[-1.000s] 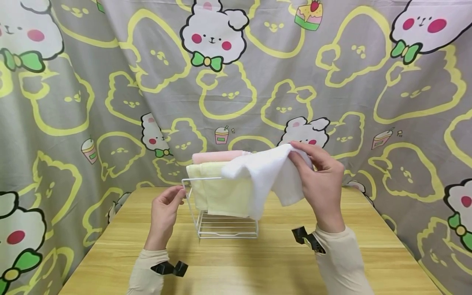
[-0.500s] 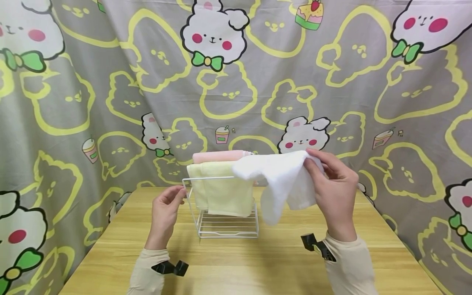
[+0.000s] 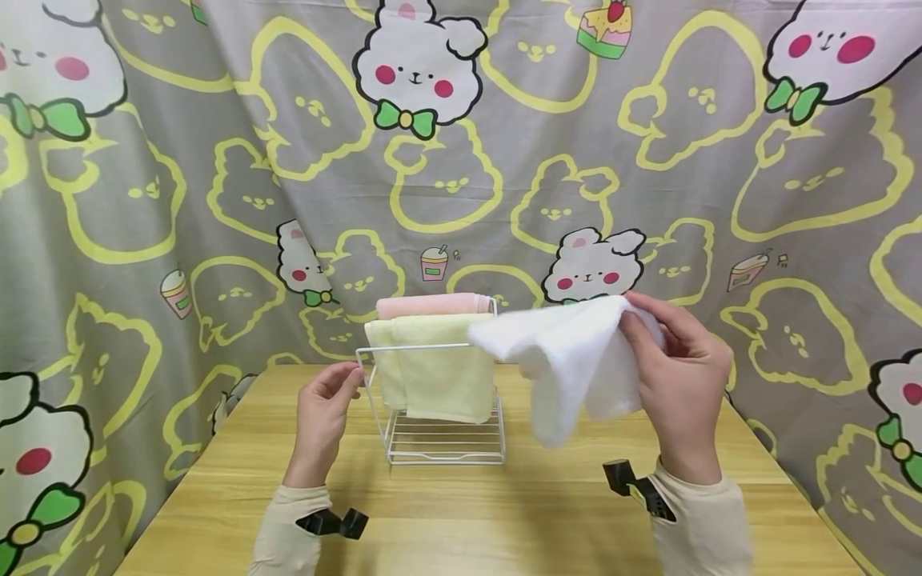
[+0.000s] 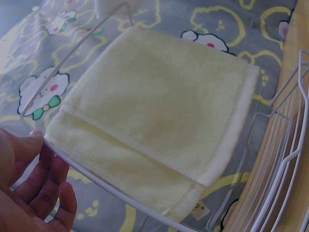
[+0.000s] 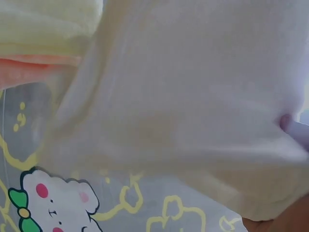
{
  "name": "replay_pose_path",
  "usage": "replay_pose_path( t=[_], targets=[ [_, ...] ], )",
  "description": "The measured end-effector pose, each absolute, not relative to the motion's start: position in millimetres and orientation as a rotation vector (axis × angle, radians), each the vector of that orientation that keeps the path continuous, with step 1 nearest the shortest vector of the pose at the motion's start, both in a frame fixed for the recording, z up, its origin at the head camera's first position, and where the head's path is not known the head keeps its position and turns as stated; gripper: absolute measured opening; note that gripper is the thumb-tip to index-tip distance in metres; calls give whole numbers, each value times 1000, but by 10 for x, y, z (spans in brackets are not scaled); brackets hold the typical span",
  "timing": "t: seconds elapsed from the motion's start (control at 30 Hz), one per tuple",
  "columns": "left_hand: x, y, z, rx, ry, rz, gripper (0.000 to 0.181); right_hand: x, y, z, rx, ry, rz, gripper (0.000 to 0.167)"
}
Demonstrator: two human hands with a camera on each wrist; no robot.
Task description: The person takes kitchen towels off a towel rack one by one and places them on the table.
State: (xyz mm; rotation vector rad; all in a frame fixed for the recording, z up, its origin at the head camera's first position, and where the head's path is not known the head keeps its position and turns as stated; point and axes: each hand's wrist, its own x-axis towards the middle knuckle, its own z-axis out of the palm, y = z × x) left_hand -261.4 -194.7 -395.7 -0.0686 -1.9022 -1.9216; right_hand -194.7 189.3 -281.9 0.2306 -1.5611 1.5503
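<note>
A white wire rack [image 3: 446,459] stands on the table, with a folded pale yellow towel [image 3: 446,376] draped over one bar and a pink towel [image 3: 432,305] behind it. My left hand [image 3: 322,416] pinches the rack's left upright between thumb and fingers; the left wrist view shows the thumb against the white wire [image 4: 106,186]. To the right of the rack, my right hand [image 3: 680,376] pinches a white towel [image 3: 569,352] by its upper edge. Its loose end hangs in the air, overlapping the yellow towel's right edge in the head view. That cloth fills most of the right wrist view.
The wooden table [image 3: 446,528] extends around the rack on all sides. Behind it hangs a grey curtain [image 3: 490,176] printed with yellow outlines and white rabbits. Black wrist cameras are strapped over both beige sleeves [image 3: 288,528].
The right hand has moved right and slightly down, drawing the white towel off the front of the rack and uncovering more of the yellow towel. The left hand stays at the rack.
</note>
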Motion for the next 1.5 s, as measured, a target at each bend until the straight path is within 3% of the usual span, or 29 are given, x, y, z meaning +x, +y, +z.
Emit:
replay_pose_path(
  t=[1.5],
  targets=[
    [-2614, -1941, -3965, -84, -1868, -1953, 14, -2240, 1961, -3557, 117, -1915, 1440, 19]
  ],
)
